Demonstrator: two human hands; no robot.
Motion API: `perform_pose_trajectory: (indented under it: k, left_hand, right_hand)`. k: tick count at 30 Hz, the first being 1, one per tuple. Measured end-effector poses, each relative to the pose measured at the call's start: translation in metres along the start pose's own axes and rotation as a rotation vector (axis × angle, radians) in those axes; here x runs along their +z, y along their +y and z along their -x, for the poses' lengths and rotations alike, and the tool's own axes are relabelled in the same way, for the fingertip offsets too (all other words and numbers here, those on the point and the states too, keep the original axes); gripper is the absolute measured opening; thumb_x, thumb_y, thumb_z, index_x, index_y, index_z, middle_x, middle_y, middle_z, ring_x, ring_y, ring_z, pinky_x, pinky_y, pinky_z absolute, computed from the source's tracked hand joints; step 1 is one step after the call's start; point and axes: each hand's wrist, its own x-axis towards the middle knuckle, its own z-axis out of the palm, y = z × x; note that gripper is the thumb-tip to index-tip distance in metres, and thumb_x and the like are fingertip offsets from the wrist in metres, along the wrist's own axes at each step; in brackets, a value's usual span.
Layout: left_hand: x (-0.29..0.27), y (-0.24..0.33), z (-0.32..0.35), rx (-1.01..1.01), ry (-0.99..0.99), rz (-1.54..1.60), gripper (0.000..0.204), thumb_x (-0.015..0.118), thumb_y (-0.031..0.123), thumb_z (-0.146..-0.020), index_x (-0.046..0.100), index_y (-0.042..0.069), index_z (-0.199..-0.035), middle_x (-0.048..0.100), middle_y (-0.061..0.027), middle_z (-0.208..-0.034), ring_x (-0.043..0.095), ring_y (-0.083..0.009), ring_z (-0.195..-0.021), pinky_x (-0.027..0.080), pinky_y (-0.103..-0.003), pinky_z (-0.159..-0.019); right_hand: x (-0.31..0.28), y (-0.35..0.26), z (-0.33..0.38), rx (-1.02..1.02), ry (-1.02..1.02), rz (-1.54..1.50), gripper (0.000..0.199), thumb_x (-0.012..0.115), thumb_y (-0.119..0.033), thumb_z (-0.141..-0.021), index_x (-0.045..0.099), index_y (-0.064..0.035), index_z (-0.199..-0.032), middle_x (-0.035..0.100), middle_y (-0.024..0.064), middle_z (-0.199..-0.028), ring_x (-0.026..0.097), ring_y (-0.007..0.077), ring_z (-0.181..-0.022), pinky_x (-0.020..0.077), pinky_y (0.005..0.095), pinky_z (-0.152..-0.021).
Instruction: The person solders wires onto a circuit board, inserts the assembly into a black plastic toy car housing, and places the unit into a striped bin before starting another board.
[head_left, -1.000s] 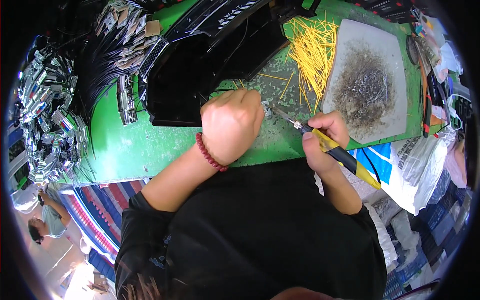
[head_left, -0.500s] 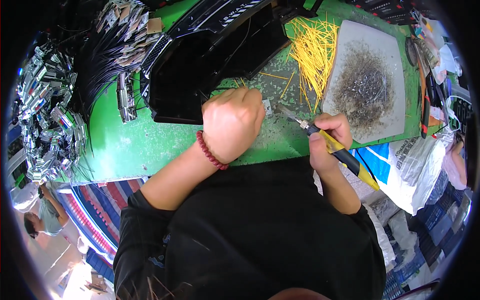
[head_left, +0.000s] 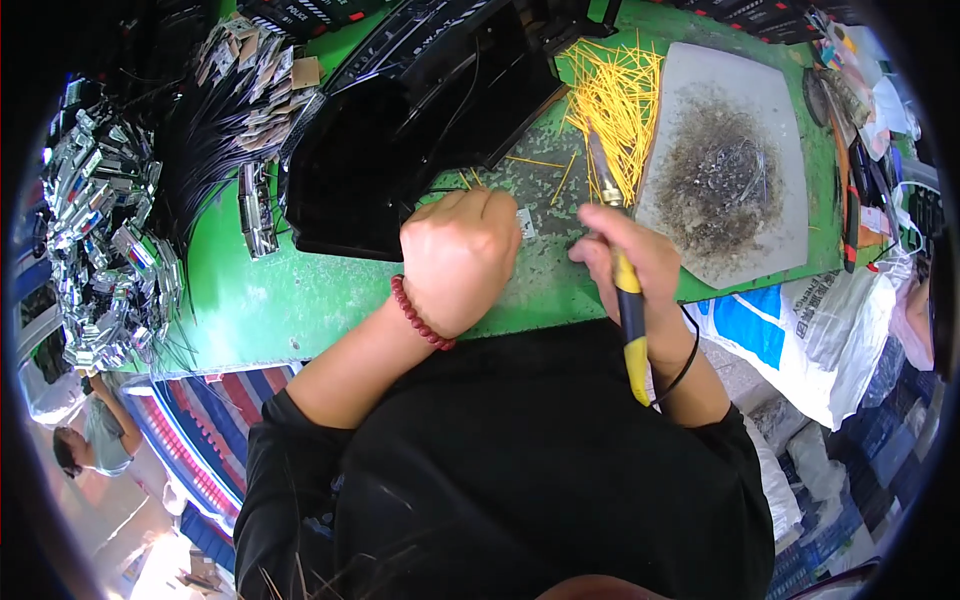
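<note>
My left hand [head_left: 462, 255], with a red bead bracelet at its wrist, is curled closed, back upward, at the near edge of a large black plastic shell [head_left: 370, 150]. Its fingertips are hidden beneath it, so what they hold cannot be made out. A small pale piece [head_left: 526, 223] lies just right of its knuckles. My right hand [head_left: 652, 262] grips a yellow and black soldering iron [head_left: 631, 310]. The iron stands nearly upright in the view, its tip pointing away from me over thin yellow sticks [head_left: 625, 105]. Some of the right fingers are stretched out beside the handle.
A grey board [head_left: 785, 100] with a dark sooty patch lies at the right. On the left are a heap of silvery parts [head_left: 95, 220], black wires [head_left: 190, 140], small boards [head_left: 265, 75] and one silvery part [head_left: 257, 210]. A white bag [head_left: 815, 345] hangs by the right edge.
The soldering iron has swung away from beside my left hand to point at the yellow sticks. My right hand has shifted slightly left. My left hand stays almost in place.
</note>
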Motion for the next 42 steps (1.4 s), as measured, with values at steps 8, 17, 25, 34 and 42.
perform_pose_trajectory:
  k: [8, 17, 25, 34, 42]
  left_hand:
    - [-0.003, 0.001, -0.001, -0.017, -0.035, -0.017, 0.017, 0.070, 0.009, -0.073, 0.054, 0.007, -0.067, 0.056, -0.0069, -0.067, 0.059, -0.0260, -0.062, 0.047, -0.036, -0.055]
    - [-0.011, 0.001, -0.003, 0.004, -0.037, -0.049, 0.016, 0.071, 0.011, -0.071, 0.056, 0.008, -0.069, 0.056, -0.0063, -0.067, 0.059, -0.0262, -0.063, 0.047, -0.037, -0.058]
    - [-0.004, 0.000, 0.004, -0.019, 0.004, 0.017, 0.014, 0.069, 0.009, -0.072, 0.056, 0.007, -0.069, 0.056, -0.0068, -0.066, 0.059, -0.0270, -0.060, 0.048, -0.037, -0.055]
    - [-0.003, 0.000, 0.003, -0.032, 0.010, 0.029, 0.014, 0.068, 0.008, -0.072, 0.055, 0.007, -0.068, 0.056, -0.0074, -0.066, 0.059, -0.0279, -0.059, 0.048, -0.037, -0.054]
    - [0.001, -0.001, 0.004, -0.009, 0.017, 0.029, 0.016, 0.068, 0.006, -0.072, 0.054, 0.007, -0.067, 0.055, -0.0070, -0.065, 0.058, -0.0267, -0.058, 0.047, -0.036, -0.054]
  right_hand:
    - [0.012, -0.003, -0.029, -0.062, -0.238, 0.151, 0.032, 0.069, -0.006, -0.074, 0.060, -0.0129, -0.104, 0.053, 0.0039, -0.065, 0.057, 0.0230, -0.059, 0.0437, 0.0359, -0.050]
    - [0.022, -0.005, -0.027, -0.045, -0.159, 0.172, 0.037, 0.068, -0.004, -0.074, 0.057, -0.0140, -0.108, 0.052, 0.0043, -0.069, 0.058, 0.0244, -0.063, 0.0443, 0.0375, -0.052]
    - [0.027, -0.003, -0.022, -0.044, -0.109, 0.156, 0.039, 0.069, -0.006, -0.074, 0.057, -0.0152, -0.111, 0.052, 0.0041, -0.068, 0.057, 0.0245, -0.062, 0.0445, 0.0377, -0.052]
    - [0.009, -0.008, -0.006, 0.235, 0.122, -0.329, 0.035, 0.068, -0.016, -0.090, 0.059, -0.0021, -0.121, 0.070, 0.0100, -0.100, 0.070, 0.0180, -0.081, 0.0548, 0.0268, -0.070]
    - [-0.010, -0.011, 0.025, 0.313, 0.105, -0.308, 0.036, 0.059, -0.023, -0.092, 0.062, 0.0057, -0.112, 0.065, 0.0082, -0.081, 0.061, 0.0123, -0.069, 0.0475, 0.0237, -0.062]
